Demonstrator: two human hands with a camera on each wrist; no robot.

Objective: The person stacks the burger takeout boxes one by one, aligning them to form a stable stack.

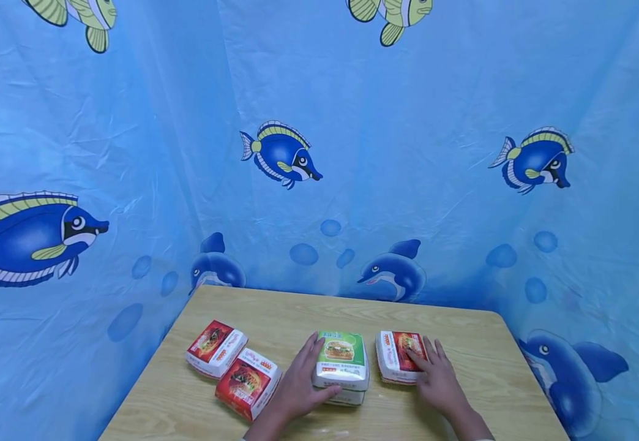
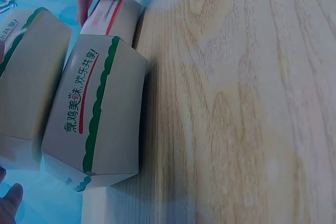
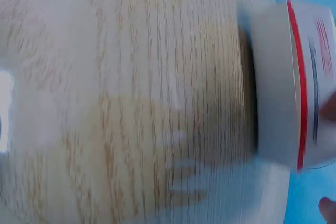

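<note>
In the head view my left hand (image 1: 299, 384) lies along the left side of a green-topped burger box (image 1: 339, 358). Its fingers reach up the side and the thumb extends across the front. That box sits on a second burger box (image 2: 94, 114), whose white side carries a scalloped green stripe in the left wrist view. To the right, my right hand (image 1: 439, 378) touches a red-topped burger box (image 1: 402, 357). The thumb lies over its top, the other fingers extended by its right side. Blur softens this box in the right wrist view.
Two more red-topped boxes, one farther back (image 1: 216, 348) and one nearer (image 1: 249, 384), lie close together at the left of the wooden table (image 1: 275, 304). Blue curtains (image 1: 352, 202) printed with fish and dolphins hang behind and at both sides.
</note>
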